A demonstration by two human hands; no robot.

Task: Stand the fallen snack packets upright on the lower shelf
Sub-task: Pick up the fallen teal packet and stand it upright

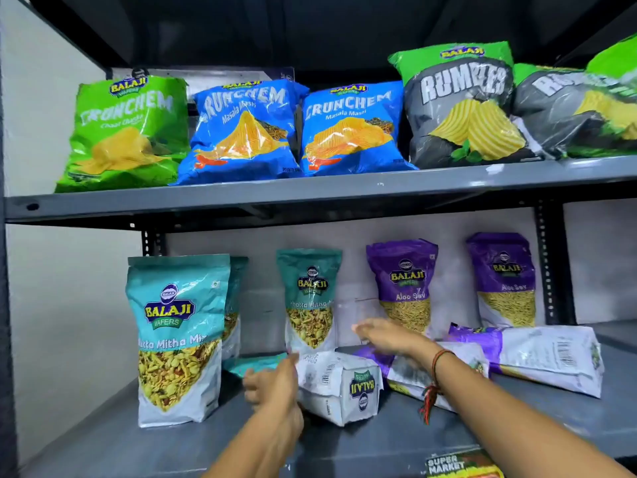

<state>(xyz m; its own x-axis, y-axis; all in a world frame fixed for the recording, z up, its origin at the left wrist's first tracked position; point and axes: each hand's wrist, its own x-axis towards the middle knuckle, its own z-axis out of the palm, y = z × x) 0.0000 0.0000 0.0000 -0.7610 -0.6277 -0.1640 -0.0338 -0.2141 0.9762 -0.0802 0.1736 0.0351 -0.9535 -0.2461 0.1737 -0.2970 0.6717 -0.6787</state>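
Note:
A teal-and-white snack packet (pixel 339 388) lies fallen in the middle of the lower shelf (pixel 379 439), its base turned toward me. My left hand (pixel 275 381) is against its left side, fingers apart, not closed on it. My right hand (pixel 386 334) hovers flat and open just above and behind it, blurred. Under my right wrist lies a fallen purple packet (pixel 458 370), and another fallen purple packet (pixel 548 357) lies to its right. Teal packets stand upright at the left (pixel 177 336) and middle back (pixel 308 298). Two purple Aloo Sev packets (pixel 403 284) (pixel 503 277) stand at the back.
The upper shelf (pixel 310 194) carries a row of green, blue and grey chip bags (pixel 351 129). A perforated black post (pixel 551 263) stands at the right rear. A supermarket label (pixel 458 465) sits on the front edge. A bare patch of shelf lies front left.

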